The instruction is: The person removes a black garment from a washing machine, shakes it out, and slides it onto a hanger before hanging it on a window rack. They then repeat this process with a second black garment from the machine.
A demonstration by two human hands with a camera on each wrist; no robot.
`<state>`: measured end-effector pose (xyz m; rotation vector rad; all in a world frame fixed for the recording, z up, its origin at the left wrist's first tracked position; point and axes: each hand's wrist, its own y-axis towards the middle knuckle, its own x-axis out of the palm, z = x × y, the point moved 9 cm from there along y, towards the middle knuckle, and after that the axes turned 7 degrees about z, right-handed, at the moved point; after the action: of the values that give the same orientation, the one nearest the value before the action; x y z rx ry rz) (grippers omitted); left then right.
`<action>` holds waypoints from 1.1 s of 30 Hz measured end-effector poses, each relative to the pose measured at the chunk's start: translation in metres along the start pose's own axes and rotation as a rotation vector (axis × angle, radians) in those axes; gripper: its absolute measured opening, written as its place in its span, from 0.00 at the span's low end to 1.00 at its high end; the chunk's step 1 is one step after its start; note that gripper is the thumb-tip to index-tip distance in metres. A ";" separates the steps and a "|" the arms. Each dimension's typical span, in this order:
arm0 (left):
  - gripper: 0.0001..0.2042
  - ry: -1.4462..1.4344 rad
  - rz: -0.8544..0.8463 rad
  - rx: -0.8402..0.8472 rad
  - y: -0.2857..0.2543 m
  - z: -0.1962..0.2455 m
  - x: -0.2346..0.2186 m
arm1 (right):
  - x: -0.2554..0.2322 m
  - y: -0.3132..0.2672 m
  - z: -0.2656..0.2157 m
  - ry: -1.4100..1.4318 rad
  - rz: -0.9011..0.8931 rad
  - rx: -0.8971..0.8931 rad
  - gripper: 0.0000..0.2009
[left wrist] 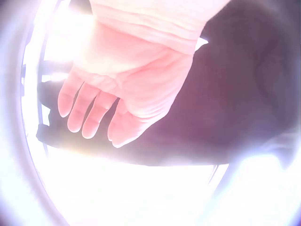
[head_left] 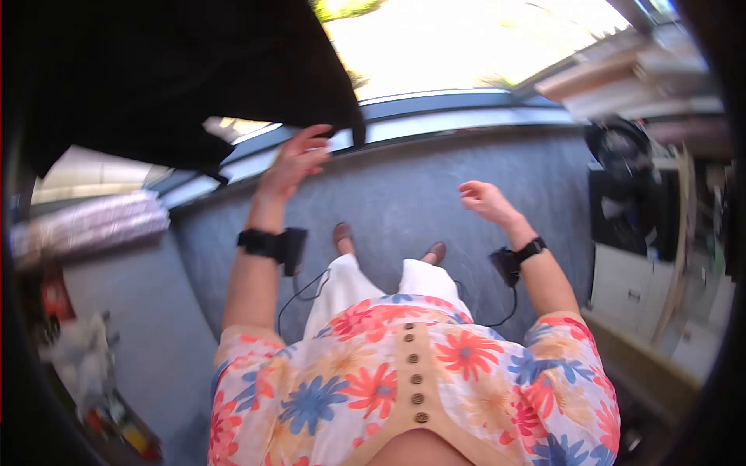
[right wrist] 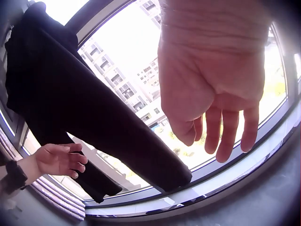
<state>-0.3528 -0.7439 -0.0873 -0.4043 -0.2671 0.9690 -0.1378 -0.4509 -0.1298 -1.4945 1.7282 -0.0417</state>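
A pair of black trousers [right wrist: 99, 108] hangs in front of the window, both legs dangling; in the head view the dark cloth [head_left: 194, 70] fills the upper left. My left hand [head_left: 295, 165] is raised by the lower part of the legs, its fingers loosely bent and holding nothing. In the left wrist view that hand [left wrist: 136, 80] overlaps the dark fabric [left wrist: 235, 94], palm showing. My right hand [head_left: 489, 203] is held out over the floor, away from the trousers. Its fingers hang relaxed with nothing in them in the right wrist view, where the hand [right wrist: 211, 89] appears large.
A window sill [head_left: 466, 118] runs along the far side, with buildings outside. At the left, a rolled shiny bundle [head_left: 93, 225] lies by a grey surface [head_left: 148, 303]. A black fan [head_left: 618, 144] and a white cabinet [head_left: 631, 291] stand at the right. Grey floor [head_left: 404, 182] spreads between.
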 end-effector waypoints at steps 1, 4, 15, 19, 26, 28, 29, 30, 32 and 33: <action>0.25 0.003 0.017 0.018 0.006 0.010 0.007 | -0.012 -0.018 0.020 -0.012 0.034 -0.011 0.13; 0.26 0.060 0.106 0.032 0.018 0.038 0.037 | -0.060 -0.078 0.079 -0.029 0.137 0.021 0.15; 0.21 0.239 -0.109 -0.372 0.059 -0.062 0.310 | -0.160 -0.340 0.352 0.690 0.645 0.591 0.13; 0.17 0.330 -0.318 -0.383 0.076 -0.063 0.441 | -0.174 -0.353 0.394 0.793 0.699 0.646 0.14; 0.16 0.475 -0.362 -0.303 0.139 -0.040 0.602 | -0.249 -0.358 0.447 0.933 0.733 0.677 0.13; 0.16 0.470 -0.395 -0.351 0.164 -0.049 0.646 | -0.262 -0.384 0.482 0.948 0.780 0.832 0.13; 0.16 0.463 -0.415 -0.388 0.173 -0.055 0.673 | -0.276 -0.393 0.493 0.938 0.783 0.839 0.13; 0.16 0.495 -0.420 -0.397 0.185 -0.061 0.699 | -0.285 -0.403 0.503 0.974 0.832 0.854 0.13; 0.16 0.551 -0.483 -0.385 0.186 -0.057 0.766 | -0.296 -0.420 0.523 1.031 0.876 0.879 0.13; 0.16 0.602 -0.546 -0.357 0.184 -0.052 0.804 | -0.301 -0.429 0.534 1.068 0.921 0.901 0.13</action>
<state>-0.0328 0.0119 -0.1841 -0.8742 0.0090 0.2322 0.5076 -0.0738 -0.0915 0.1580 2.5035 -1.1157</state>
